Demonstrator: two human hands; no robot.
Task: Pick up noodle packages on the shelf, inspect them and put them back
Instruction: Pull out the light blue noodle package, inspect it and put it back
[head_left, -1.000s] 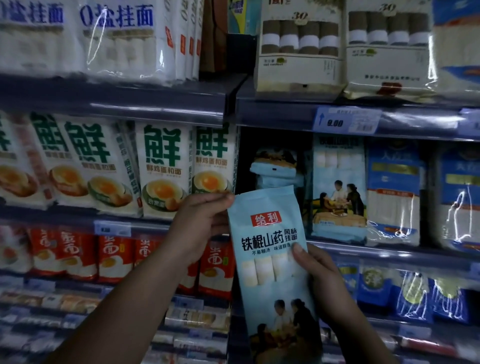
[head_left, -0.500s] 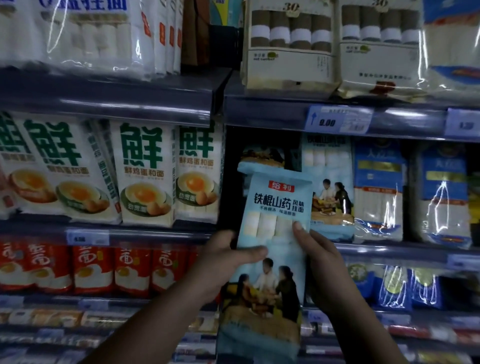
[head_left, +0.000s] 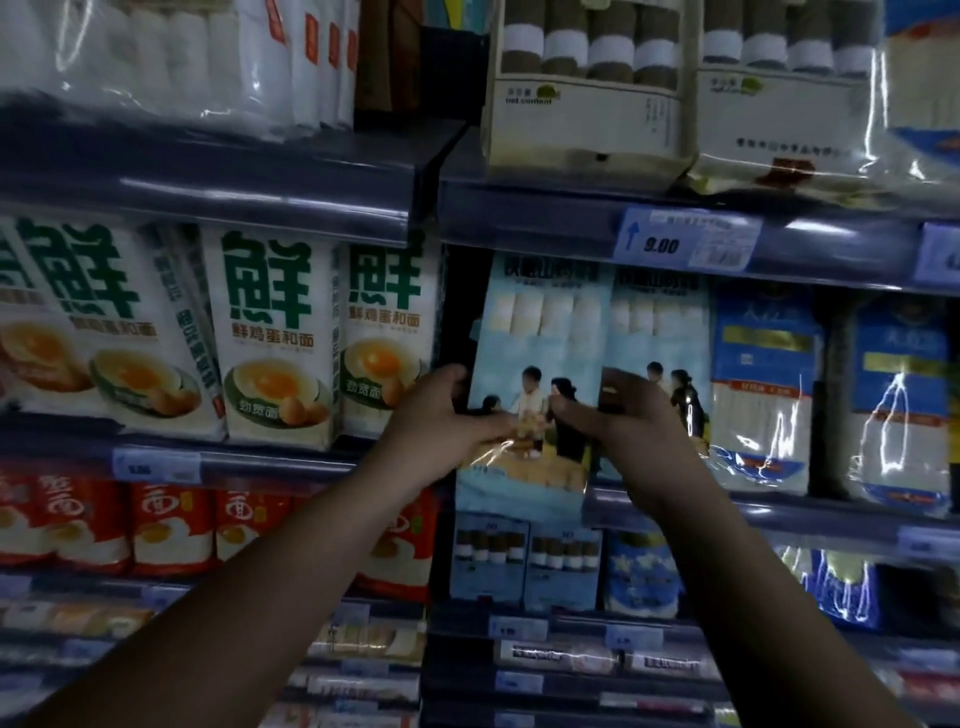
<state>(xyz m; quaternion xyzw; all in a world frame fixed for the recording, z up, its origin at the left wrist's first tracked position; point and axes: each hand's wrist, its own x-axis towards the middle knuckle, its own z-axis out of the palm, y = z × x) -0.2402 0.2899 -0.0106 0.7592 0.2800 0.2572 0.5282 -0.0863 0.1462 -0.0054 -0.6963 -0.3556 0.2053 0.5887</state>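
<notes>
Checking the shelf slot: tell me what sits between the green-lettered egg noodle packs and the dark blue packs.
In the head view, two light blue packs: the held pack and its twin beside it.

Pale-blue noodle package (head_left: 540, 338), upright, family scene printed in front, bottom seemingly overhanging the shelf (head_left: 831, 519) edge.

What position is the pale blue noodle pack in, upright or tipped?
Upright: the pale blue noodle pack stands vertical, title at top, left hand and right hand holding its lower half.
</notes>
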